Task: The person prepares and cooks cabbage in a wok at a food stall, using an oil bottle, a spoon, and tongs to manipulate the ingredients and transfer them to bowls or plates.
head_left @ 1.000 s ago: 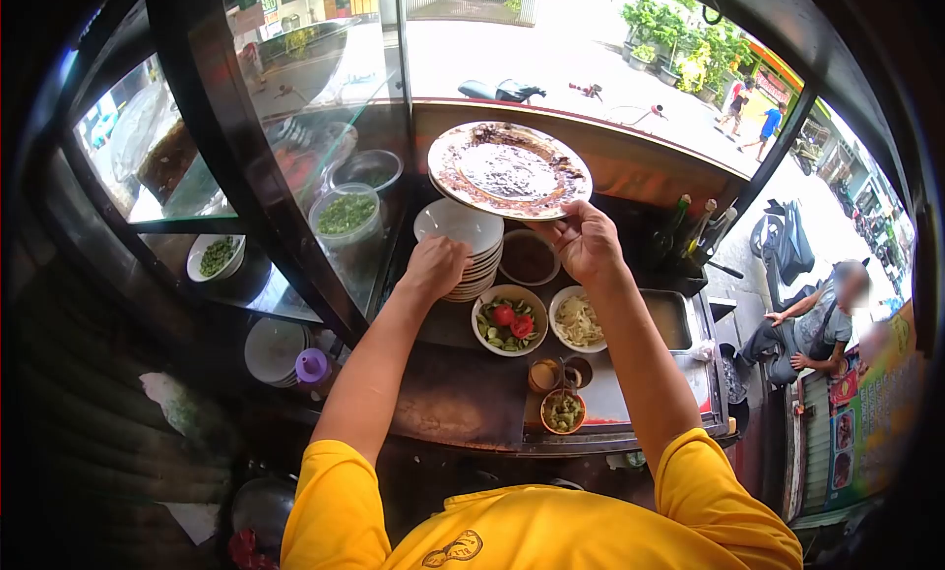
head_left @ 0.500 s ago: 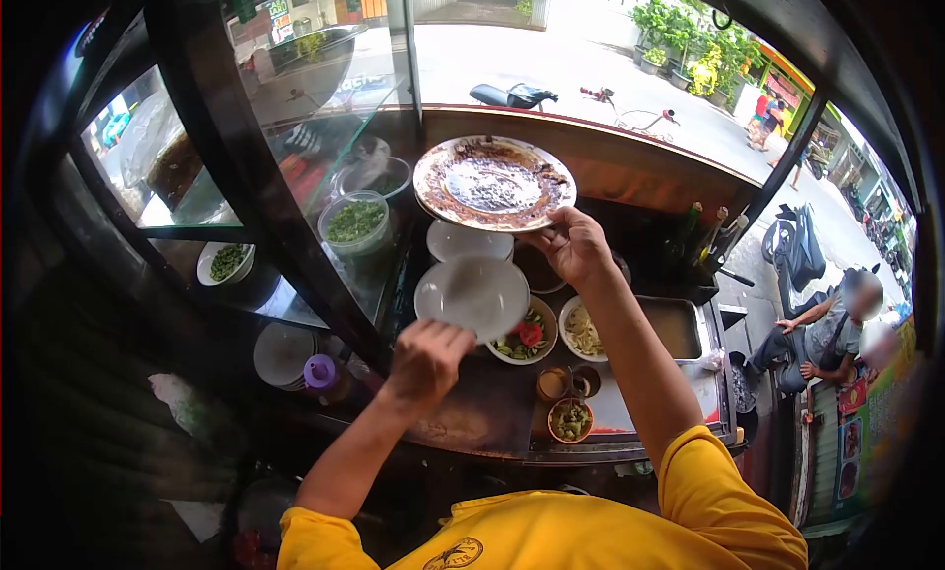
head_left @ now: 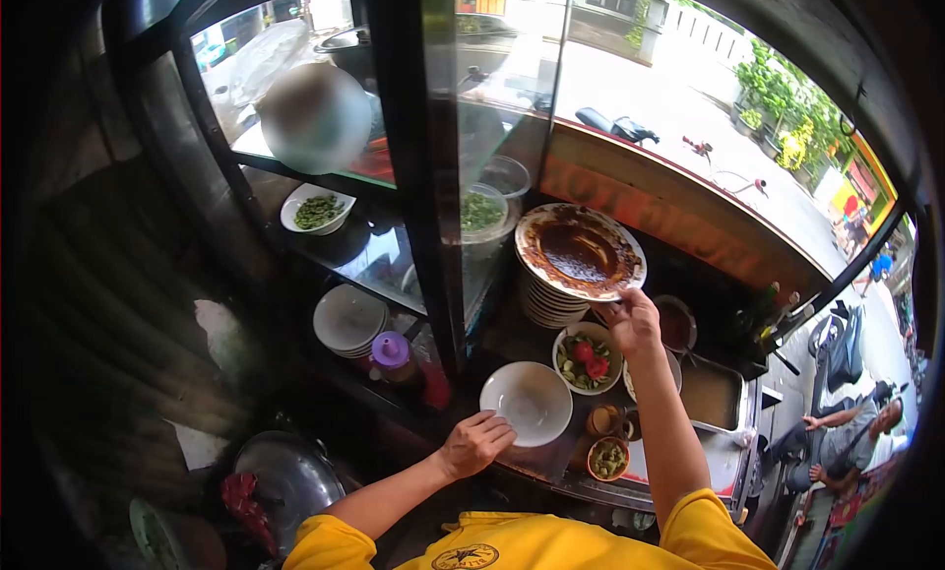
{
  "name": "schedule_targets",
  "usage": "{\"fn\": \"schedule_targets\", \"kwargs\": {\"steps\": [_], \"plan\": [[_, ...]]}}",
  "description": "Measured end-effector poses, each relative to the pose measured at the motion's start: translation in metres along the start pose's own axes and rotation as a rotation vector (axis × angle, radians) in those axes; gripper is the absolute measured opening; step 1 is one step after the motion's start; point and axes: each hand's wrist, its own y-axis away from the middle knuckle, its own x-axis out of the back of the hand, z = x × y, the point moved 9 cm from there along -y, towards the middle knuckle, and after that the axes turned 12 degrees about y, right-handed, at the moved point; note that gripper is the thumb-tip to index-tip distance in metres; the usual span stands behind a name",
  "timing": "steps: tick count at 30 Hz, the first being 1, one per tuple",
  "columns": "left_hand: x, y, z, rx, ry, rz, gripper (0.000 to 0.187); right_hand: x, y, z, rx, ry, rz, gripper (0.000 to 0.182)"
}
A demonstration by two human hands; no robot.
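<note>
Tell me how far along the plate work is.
Looks done: the white plate is out, apart from the stack. In hand: the left hand holds its rim, while the right hand holds up the sauce-smeared plate. Probably left: setting the smeared plate down and filling the white one, which looks bare.

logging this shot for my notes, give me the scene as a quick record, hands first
left hand: holds white dish by its rim
right hand: holds smeared plate by its edge
plate contents: dark brown sauce
dish stack: below smeared plate, partly hidden
veg bowl: green pieces, red pieces on top
orange bowl: green pieces
bottle: purple top, beside plate pile
tray: brownish contents
</note>
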Motion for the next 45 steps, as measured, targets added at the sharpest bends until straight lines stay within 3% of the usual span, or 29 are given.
{"fn": "schedule_targets", "kwargs": {"steps": [6,9,14,15,17,20,23,27,32,40,45], "plan": [[-0.011,0.017,-0.007,0.02,0.042,-0.053,0.02,-0.001,0.002,0.002,0.019,0.003,-0.007,0.033],[0.027,-0.002,0.013,0.06,0.148,-0.025,0.026,-0.011,0.012,-0.004,0.079,0.062,-0.06,0.031],[0.185,-0.034,0.013,-0.021,-0.22,0.385,0.022,-0.023,0.054,-0.019,0.061,0.132,-0.23,0.048],[0.217,-0.039,-0.007,0.008,-0.235,0.473,0.021,-0.022,0.066,-0.022,0.069,0.129,-0.24,0.048],[0.268,-0.053,-0.046,0.104,-0.335,0.516,0.018,0.003,0.086,-0.026,0.055,0.139,-0.061,0.053],[0.312,-0.08,-0.118,0.211,-0.345,0.556,0.02,0.024,0.113,-0.033,0.069,0.233,-0.09,0.055],[0.326,-0.106,-0.206,0.249,-0.513,0.534,0.025,0.033,0.144,-0.041,0.095,0.172,-0.104,0.052],[0.322,-0.147,-0.31,0.479,-0.445,0.216,0.026,0.029,0.188,-0.047,0.15,0.102,-0.133,0.046],[0.295,-0.209,-0.377,0.545,-0.382,0.045,0.028,0.067,0.242,-0.063,0.232,0.074,0.057,0.044],[0.314,-0.225,-0.414,0.666,-0.359,0.139,0.031,0.121,0.304,-0.07,0.257,0.114,0.195,0.05],[0.343,-0.192,-0.423,0.738,-0.092,0.447,0.033,0.141,0.31,-0.064,0.227,0.08,0.209,0.048]]}}
